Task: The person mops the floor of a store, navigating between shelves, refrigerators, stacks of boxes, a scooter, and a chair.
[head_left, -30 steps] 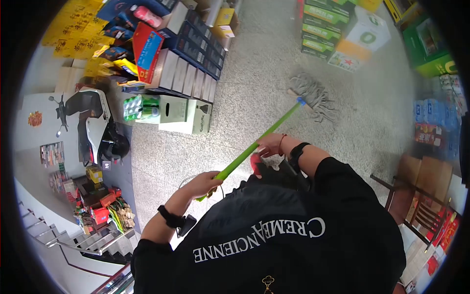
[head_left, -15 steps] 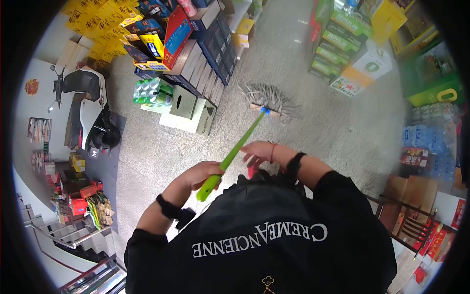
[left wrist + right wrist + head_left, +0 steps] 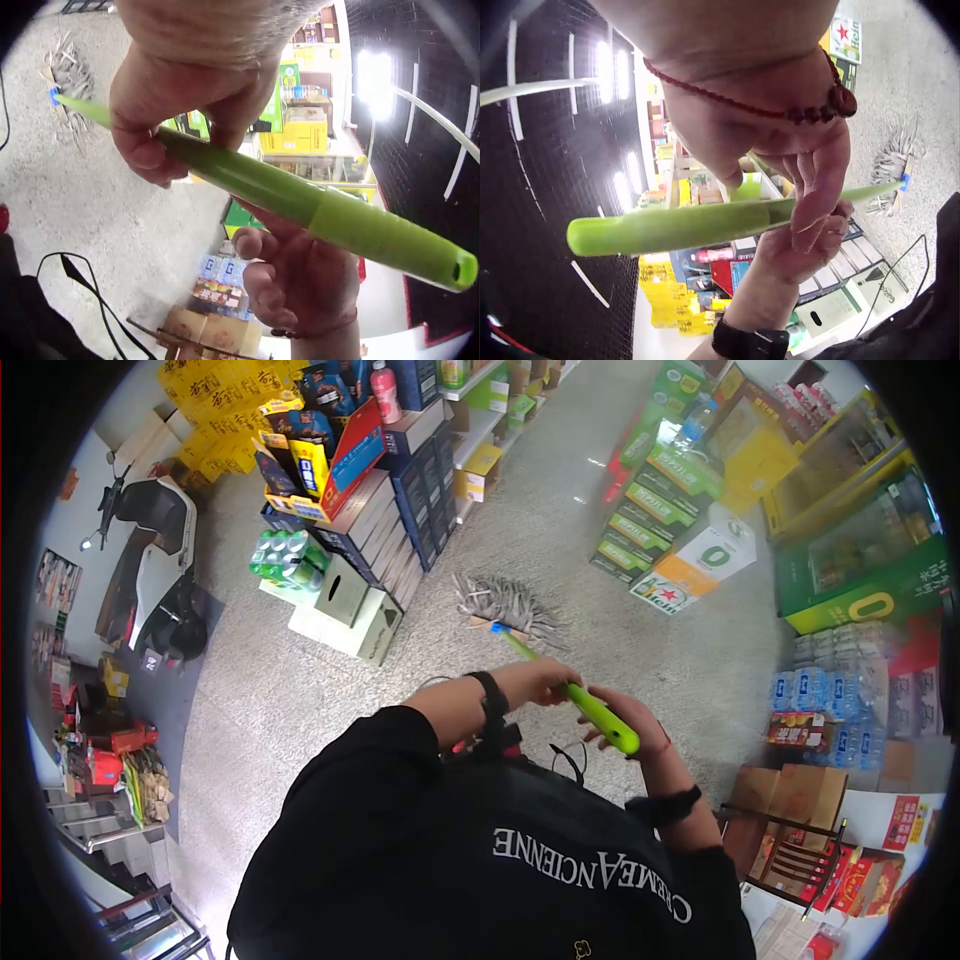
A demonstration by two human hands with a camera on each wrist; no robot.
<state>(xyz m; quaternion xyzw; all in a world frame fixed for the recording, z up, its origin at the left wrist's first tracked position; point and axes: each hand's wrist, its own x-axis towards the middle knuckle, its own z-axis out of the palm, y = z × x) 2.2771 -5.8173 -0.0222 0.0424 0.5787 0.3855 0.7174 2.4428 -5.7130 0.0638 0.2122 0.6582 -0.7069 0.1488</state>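
Note:
A mop with a lime green handle (image 3: 605, 715) slants away from the body in the head view. Its grey string head (image 3: 505, 600) lies on the speckled floor, joined by a blue connector (image 3: 500, 628). My left hand (image 3: 545, 682) pinches the handle between thumb and fingers; the left wrist view shows this grip closely. Nearer the handle's top end is my right hand (image 3: 632, 722), its fingers loosely bent beside the handle. In the right wrist view, the right fingers (image 3: 814, 214) overlap the handle, while the thumb stands apart from it.
Left of the mop stand a pale green carton (image 3: 350, 625), a green can pack (image 3: 288, 560) and stacked dark boxes (image 3: 425, 490). Green cartons (image 3: 650, 510) are piled on the right. Bottled water (image 3: 825, 695) and a wooden chair (image 3: 800, 860) stand farther right; a scooter (image 3: 160, 560) is far left.
The handle's top end has swung from left to right across the body. My left hand moved right and now grips below the right hand; the right hand left the lower shaft. The mop head shifted left.

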